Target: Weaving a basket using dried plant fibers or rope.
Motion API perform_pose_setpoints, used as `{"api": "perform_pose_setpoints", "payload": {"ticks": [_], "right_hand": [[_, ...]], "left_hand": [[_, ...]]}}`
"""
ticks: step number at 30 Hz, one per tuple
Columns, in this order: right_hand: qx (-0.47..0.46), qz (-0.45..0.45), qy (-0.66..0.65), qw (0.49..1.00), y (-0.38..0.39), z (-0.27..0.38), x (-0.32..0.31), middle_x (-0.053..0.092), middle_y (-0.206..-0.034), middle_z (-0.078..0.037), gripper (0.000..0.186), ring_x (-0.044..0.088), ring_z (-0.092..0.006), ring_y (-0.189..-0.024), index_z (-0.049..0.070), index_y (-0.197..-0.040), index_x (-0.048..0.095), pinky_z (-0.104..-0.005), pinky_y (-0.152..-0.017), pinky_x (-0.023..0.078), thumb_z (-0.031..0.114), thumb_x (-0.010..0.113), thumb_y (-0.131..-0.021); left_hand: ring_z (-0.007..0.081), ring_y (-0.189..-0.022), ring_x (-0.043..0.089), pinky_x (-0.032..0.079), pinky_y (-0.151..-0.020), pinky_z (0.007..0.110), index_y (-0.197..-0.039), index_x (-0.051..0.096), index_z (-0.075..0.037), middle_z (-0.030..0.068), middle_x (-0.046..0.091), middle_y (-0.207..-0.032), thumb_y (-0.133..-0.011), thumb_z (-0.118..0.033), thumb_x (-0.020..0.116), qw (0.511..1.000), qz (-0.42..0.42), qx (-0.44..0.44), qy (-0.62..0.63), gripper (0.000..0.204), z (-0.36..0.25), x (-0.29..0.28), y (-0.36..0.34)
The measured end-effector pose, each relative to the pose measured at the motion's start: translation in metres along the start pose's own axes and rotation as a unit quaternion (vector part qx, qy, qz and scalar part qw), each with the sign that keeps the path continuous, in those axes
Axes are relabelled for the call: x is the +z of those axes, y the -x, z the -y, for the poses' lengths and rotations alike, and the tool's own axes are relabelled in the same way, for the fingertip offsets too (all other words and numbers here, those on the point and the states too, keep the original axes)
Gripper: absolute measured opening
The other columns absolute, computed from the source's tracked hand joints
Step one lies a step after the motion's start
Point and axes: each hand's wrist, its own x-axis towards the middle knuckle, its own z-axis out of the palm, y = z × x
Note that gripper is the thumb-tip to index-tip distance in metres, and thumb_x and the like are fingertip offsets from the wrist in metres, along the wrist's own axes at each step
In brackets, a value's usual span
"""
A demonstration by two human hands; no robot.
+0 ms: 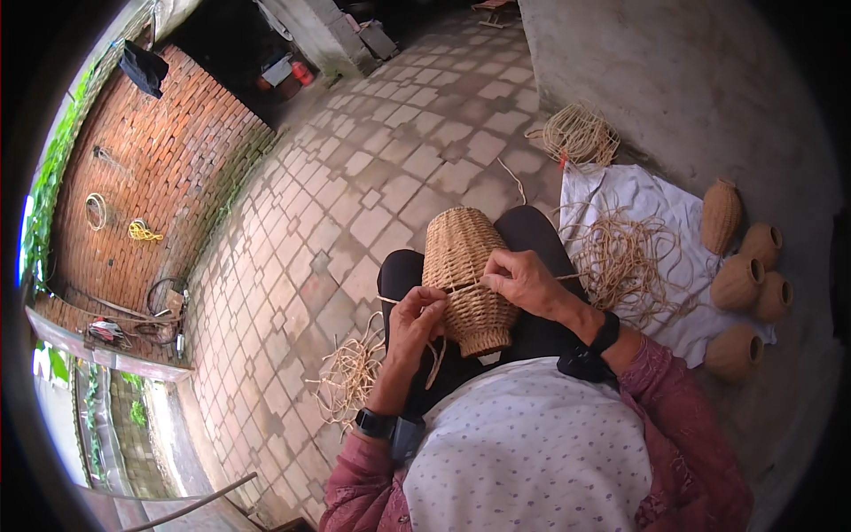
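Observation:
A woven tan cord basket (463,239) lies on my lap, narrow neck toward me, with a dark gap across its middle. My left hand (417,319) is at its left side, fingers pinched on a thin cord (386,299), with a loose end hanging below. My right hand (523,284) rests on the basket's right, thumb and fingers closed on the cord at the gap; more cord runs out to the right. Loose cord (346,377) lies by my left leg.
A white cloth (585,186) on the right holds tangled cord (629,262), with several woven vessels (734,284) beside and on it. A cord coil (576,133) lies near the concrete wall (665,89). A brick wall (151,160) stands left of the paved floor (337,177).

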Motion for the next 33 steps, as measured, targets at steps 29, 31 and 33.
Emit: {"api": "perform_pose_setpoints", "payload": {"ticks": [29, 31, 33], "right_hand": [[-0.144, 0.05, 0.264, 0.953, -0.031, 0.045, -0.02, 0.06, -0.079, -0.016, 0.012, 0.062, -0.0351, -0.077, 0.002, -0.082, 0.059, -0.043, -0.068, 0.048, 0.012, 0.064, -0.081], [-0.142, 0.06, 0.267, 0.951, -0.031, 0.043, -0.016, 0.06, -0.079, -0.016, 0.012, 0.062, -0.0357, -0.076, 0.002, -0.082, 0.059, -0.0433, -0.068, 0.049, 0.012, 0.064, -0.08], [-0.14, 0.069, 0.271, 0.95, -0.032, 0.036, -0.01, 0.06, -0.079, -0.016, 0.012, 0.062, -0.0362, -0.076, 0.002, -0.082, 0.059, -0.0435, -0.068, 0.049, 0.012, 0.064, -0.08]], "left_hand": [[0.0287, -0.074, 0.064, 0.051, -0.064, 0.037, -0.099, 0.067, -0.007, 0.009, 0.06, -0.09, -0.086, -0.011, 0.065, 0.805, -0.057, 0.348, -0.477, 0.014, -0.028, 0.027, 0.0], [0.0285, -0.078, 0.066, 0.052, -0.067, 0.036, -0.101, 0.066, -0.006, 0.0107, 0.064, -0.091, -0.088, -0.008, 0.062, 0.848, -0.07, 0.329, -0.41, 0.014, -0.021, 0.025, -0.002], [0.0283, -0.082, 0.068, 0.053, -0.07, 0.035, -0.104, 0.065, -0.005, 0.0124, 0.067, -0.092, -0.089, -0.005, 0.059, 0.885, -0.08, 0.308, -0.34, 0.016, -0.018, 0.026, -0.004]]}}
